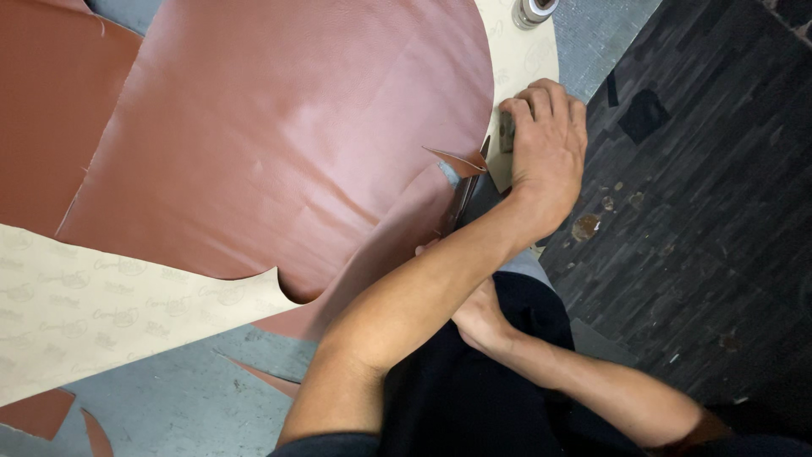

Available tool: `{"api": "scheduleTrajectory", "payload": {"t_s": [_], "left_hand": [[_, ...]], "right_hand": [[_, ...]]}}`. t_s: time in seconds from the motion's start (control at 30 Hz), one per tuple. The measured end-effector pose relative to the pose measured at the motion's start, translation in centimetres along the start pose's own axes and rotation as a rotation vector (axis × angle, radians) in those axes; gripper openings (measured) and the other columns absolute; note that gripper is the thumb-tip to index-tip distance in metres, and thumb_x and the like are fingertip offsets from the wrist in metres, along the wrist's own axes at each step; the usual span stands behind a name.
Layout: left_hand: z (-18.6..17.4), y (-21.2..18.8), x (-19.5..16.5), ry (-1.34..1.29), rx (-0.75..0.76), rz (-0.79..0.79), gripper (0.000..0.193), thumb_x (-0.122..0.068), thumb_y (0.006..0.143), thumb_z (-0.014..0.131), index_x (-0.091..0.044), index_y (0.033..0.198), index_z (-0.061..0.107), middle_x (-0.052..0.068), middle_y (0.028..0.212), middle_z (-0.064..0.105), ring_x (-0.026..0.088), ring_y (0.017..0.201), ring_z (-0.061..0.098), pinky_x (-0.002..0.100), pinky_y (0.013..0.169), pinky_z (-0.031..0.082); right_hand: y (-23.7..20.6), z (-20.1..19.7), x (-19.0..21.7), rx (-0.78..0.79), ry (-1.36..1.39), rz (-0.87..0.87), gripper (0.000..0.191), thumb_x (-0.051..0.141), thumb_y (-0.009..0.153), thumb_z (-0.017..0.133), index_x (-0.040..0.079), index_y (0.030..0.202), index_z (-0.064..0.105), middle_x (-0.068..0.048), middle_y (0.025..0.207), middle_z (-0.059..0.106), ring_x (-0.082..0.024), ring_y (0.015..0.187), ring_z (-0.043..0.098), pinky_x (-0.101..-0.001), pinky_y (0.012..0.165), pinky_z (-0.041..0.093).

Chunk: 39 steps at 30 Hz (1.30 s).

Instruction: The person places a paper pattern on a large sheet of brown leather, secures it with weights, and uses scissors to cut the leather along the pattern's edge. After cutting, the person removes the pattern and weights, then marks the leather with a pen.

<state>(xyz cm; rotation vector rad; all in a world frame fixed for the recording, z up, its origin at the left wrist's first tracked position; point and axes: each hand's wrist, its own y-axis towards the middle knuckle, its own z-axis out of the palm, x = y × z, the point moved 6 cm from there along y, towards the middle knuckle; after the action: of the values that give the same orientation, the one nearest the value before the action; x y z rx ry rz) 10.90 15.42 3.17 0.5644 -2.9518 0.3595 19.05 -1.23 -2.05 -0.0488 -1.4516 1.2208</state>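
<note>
Left forearm point(406, 313) crosses over right hand point(478, 317), hiding its grip: cannot tell. Left hand point(545, 144) clenches scissors point(474, 182) in leather point(279, 135); crossed arms risk crooked cut, nicked fingers.

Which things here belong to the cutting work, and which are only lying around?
In use:
- left hand gripping a cutting tool
- right hand, mostly hidden under the left forearm
- large reddish-brown leather sheet
- cream pattern board under the left hand

Lying about:
- leather offcuts
- small metal container
- second cream board
</note>
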Motion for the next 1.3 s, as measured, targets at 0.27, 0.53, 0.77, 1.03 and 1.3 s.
{"api": "scheduleTrajectory", "payload": {"t_s": [0.27, 0.53, 0.77, 1.03, 1.3], "left_hand": [[0.2, 0.1, 0.0, -0.030, 0.000, 0.004, 0.068, -0.036, 0.080, 0.070, 0.003, 0.133, 0.053, 0.027, 0.124, 0.052, 0.035, 0.111, 0.053, 0.053, 0.094, 0.043], [0.2, 0.2, -0.1, -0.032, 0.025, 0.035, 0.073, -0.037, 0.076, 0.072, 0.004, 0.133, 0.052, 0.028, 0.126, 0.050, 0.036, 0.111, 0.052, 0.054, 0.093, 0.043], [-0.2, 0.3, 0.3, -0.022, -0.012, -0.024, 0.065, -0.036, 0.082, 0.071, 0.000, 0.133, 0.053, 0.026, 0.125, 0.051, 0.035, 0.110, 0.053, 0.054, 0.092, 0.043], [-0.1, 0.4, 0.1, -0.042, 0.046, 0.007, 0.070, -0.043, 0.079, 0.071, 0.001, 0.132, 0.054, 0.024, 0.126, 0.050, 0.034, 0.110, 0.051, 0.052, 0.090, 0.042], [-0.3, 0.4, -0.7, 0.017, 0.084, 0.112, 0.076, -0.045, 0.083, 0.060, 0.005, 0.139, 0.049, 0.029, 0.138, 0.045, 0.043, 0.129, 0.042, 0.062, 0.109, 0.023]], "right_hand": [[0.2, 0.3, 0.6, -0.034, -0.109, -0.018, 0.014, 0.020, 0.096, 0.072, 0.008, 0.097, 0.065, -0.001, 0.090, 0.066, -0.011, 0.084, 0.062, -0.0322, 0.070, 0.053], [0.3, 0.2, -0.6, 0.046, -0.002, -0.036, 0.014, 0.019, 0.099, 0.071, 0.006, 0.102, 0.066, -0.001, 0.093, 0.065, -0.011, 0.086, 0.061, -0.0307, 0.073, 0.053], [0.2, 0.3, -1.0, 0.035, 0.099, -0.115, 0.020, 0.011, 0.092, 0.073, 0.007, 0.109, 0.065, 0.000, 0.104, 0.069, -0.010, 0.096, 0.065, -0.0294, 0.083, 0.056], [1.7, -0.8, -0.7, -0.003, 0.177, -0.077, 0.012, 0.012, 0.100, 0.073, 0.005, 0.102, 0.064, -0.001, 0.093, 0.062, -0.011, 0.086, 0.059, -0.0304, 0.074, 0.052], [1.9, -2.2, -0.6, -0.028, 0.147, -0.009, 0.014, 0.013, 0.093, 0.075, 0.006, 0.101, 0.066, -0.001, 0.093, 0.067, -0.011, 0.086, 0.063, -0.0299, 0.074, 0.055]]}}
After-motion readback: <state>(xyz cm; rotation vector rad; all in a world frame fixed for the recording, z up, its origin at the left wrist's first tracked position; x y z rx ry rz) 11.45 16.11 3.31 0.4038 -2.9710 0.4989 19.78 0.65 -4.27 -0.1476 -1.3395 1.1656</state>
